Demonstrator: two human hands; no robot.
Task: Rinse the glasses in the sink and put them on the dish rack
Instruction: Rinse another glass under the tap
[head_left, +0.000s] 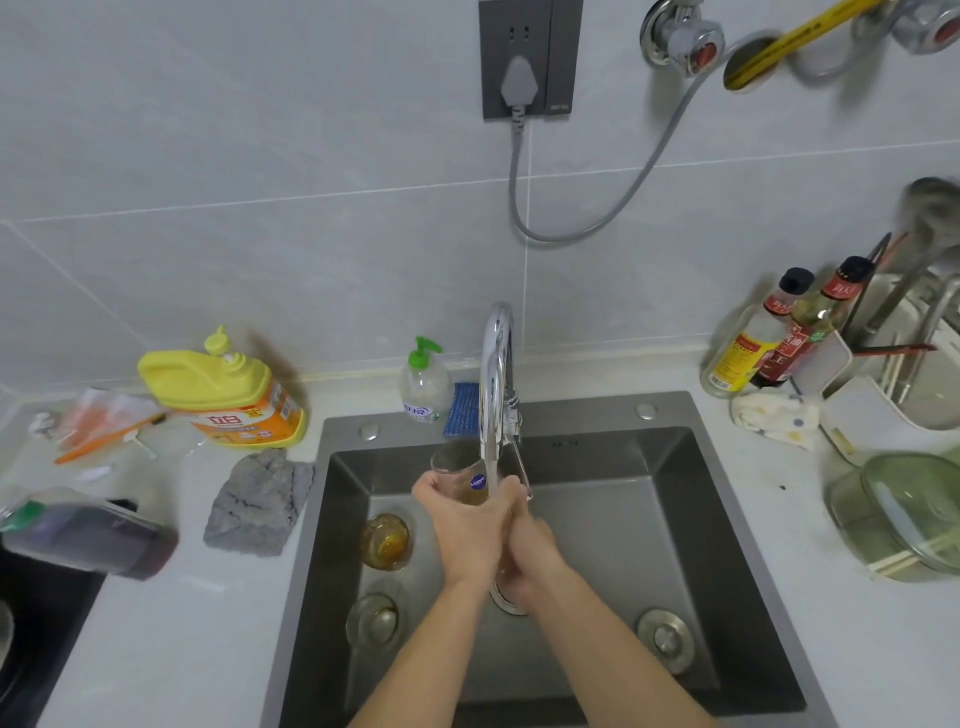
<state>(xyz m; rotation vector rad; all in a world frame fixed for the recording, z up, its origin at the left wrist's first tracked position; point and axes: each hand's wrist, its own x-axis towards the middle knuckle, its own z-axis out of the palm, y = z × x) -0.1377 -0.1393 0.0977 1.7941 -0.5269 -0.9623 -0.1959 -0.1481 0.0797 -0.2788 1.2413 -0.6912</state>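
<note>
My left hand (460, 519) grips a clear glass with a purple sticker (457, 470) and holds it tilted under the spout of the chrome faucet (496, 374), over the steel sink (727, 519). My right hand (532, 556) presses against the left one, its fingers curled round what looks like a second clear glass, whose rim (506, 603) shows beneath the hand. An amber-stained glass (384, 540) lies on the sink floor at the left. Another clear glass (374, 621) stands in front of it. The white dish rack (852, 410) sits on the counter at the right.
A yellow detergent jug (223, 395), grey cloth (257, 501) and dark bottle (88, 535) lie left of the sink. A soap pump (423, 384) and blue sponge (462, 408) stand behind it. Sauce bottles (774, 338), a rag (776, 415) and a lidded glass bowl (909, 514) crowd the right.
</note>
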